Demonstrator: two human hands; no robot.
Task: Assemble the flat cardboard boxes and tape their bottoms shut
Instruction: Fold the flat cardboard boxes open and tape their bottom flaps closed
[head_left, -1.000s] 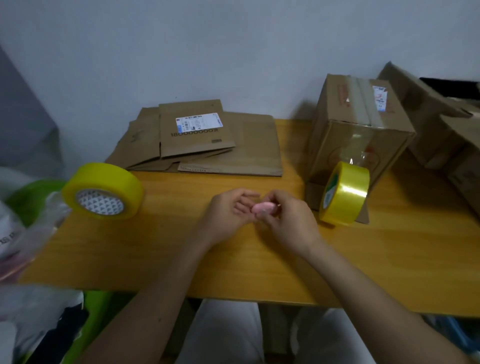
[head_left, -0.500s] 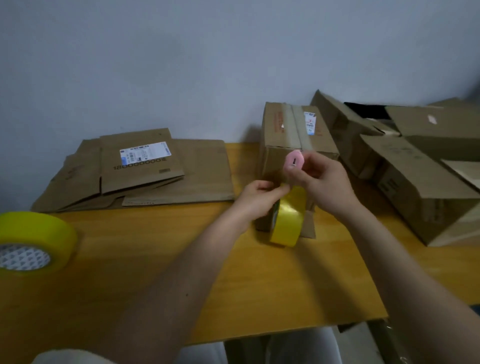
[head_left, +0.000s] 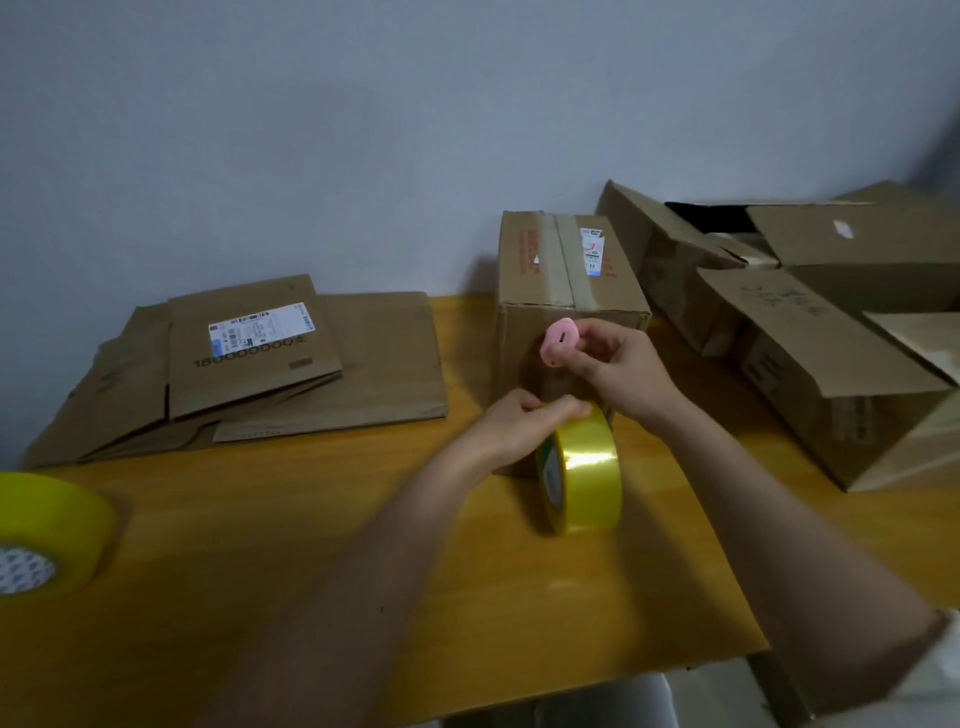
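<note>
Since the earlier frame, left hand (head_left: 511, 423) grips tape roll (head_left: 582, 475); right hand (head_left: 621, 364) pinches pink cutter (head_left: 558, 343). Step: cutting tape at taped box (head_left: 563, 291). Next: sever strip.

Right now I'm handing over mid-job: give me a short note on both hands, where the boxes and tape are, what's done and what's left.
Left hand grips the top of the upright tape roll standing on the table.
Right hand pinches a small pink cutter in front of the assembled box.
Done: that box is up, tape along its top seam.
Left: the flat boxes stacked at back left. A spare tape roll lies at far left.
</note>
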